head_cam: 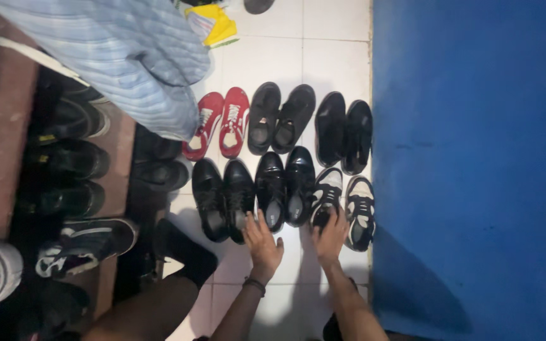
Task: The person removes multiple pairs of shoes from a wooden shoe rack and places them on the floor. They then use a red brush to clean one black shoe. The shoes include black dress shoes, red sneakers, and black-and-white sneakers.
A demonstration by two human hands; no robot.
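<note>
Left hand [263,243]: fingers spread, resting at the heels of the black lace-up shoe [239,199] and glossy black shoe [271,189]; grips nothing. Right hand [331,237]: loosely open on the heel of the black-and-white sneaker [327,196], front row, white tiled floor [336,60]. Yellow package [213,25]: top, beside striped cloth [127,50].

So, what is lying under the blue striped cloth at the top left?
Under the blue striped cloth part of a red sneaker and dark shoes show at its lower edge. Whatever lies further beneath is covered and cannot be seen.
</note>
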